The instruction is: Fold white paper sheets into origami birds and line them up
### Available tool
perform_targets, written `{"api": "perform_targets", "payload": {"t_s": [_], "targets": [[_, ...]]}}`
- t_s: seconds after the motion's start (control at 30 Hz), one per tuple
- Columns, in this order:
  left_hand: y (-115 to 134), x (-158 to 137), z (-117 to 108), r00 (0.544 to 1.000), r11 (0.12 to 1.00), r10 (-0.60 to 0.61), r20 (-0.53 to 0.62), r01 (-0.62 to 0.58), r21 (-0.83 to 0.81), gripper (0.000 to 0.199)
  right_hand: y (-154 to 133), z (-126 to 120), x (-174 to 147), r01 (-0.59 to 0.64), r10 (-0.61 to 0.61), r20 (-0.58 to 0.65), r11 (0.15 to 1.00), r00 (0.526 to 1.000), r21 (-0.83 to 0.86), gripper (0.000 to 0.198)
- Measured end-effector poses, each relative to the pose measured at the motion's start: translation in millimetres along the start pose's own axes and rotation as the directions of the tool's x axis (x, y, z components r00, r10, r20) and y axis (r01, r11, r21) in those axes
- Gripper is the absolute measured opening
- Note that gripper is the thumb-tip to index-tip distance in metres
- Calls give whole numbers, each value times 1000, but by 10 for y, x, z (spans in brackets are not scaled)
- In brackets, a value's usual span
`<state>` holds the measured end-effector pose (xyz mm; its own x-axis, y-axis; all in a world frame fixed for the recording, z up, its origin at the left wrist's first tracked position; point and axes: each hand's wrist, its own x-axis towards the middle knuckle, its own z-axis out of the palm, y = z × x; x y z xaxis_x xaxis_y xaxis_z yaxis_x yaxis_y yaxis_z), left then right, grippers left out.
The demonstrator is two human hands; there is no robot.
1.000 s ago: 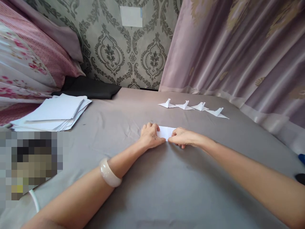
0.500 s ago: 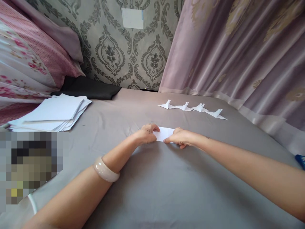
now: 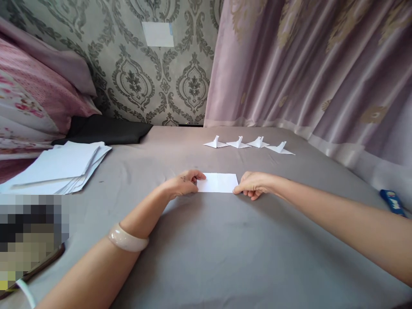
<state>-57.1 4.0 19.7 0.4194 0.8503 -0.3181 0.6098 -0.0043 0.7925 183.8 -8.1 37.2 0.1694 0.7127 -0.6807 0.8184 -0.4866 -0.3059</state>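
A white rectangular piece of paper (image 3: 217,183), seemingly folded, lies low over the grey sheet between my hands. My left hand (image 3: 186,183) pinches its left end, with thumb and fingers closed at the edge. At the lower right corner, my right hand (image 3: 252,185) grips the paper between thumb and curled fingers. Farther back stand several folded white paper birds in a row, among them a leftmost bird (image 3: 216,142) and a rightmost bird (image 3: 281,148), all apart from my hands.
A stack of white paper (image 3: 61,165) lies at the left, in front of a black folded cloth (image 3: 106,129). A blue packet (image 3: 392,202) sits at the far right. Pink curtains (image 3: 273,64) hang along the right side. A dark-edged object, blurred out, is at lower left.
My right hand has slid right to the paper's corner, so more of its white face shows. The whole view has shifted slightly, moving the background left.
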Motion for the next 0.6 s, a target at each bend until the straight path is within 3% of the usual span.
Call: {"api": "perform_targets", "payload": {"t_s": [0.1,0.2,0.37,0.43,0.5,0.6], "targets": [[-28,7,41,998,993,2,-69,-10,-120,46,137,-36,-1,-2,2,-23,1000,1000,4,18],[-66,26,80,970,975,-50,-240,-4,-220,39,262,-56,-39,13,-14,-97,1000,995,-19,15],[-56,8,115,941,977,-64,-333,-9,-214,27,373,-69,-155,57,-55,-143,998,988,5,13],[-18,-28,183,927,989,55,-372,-103,-110,19,391,-71,-179,79,-75,-152,997,986,20,14],[18,-68,304,884,953,302,-357,-280,112,15,404,-70,-166,106,-100,-170,994,980,26,14],[35,-113,510,819,799,560,-124,-495,342,21,416,-68,-90,152,-144,-195,988,970,27,16]]}}
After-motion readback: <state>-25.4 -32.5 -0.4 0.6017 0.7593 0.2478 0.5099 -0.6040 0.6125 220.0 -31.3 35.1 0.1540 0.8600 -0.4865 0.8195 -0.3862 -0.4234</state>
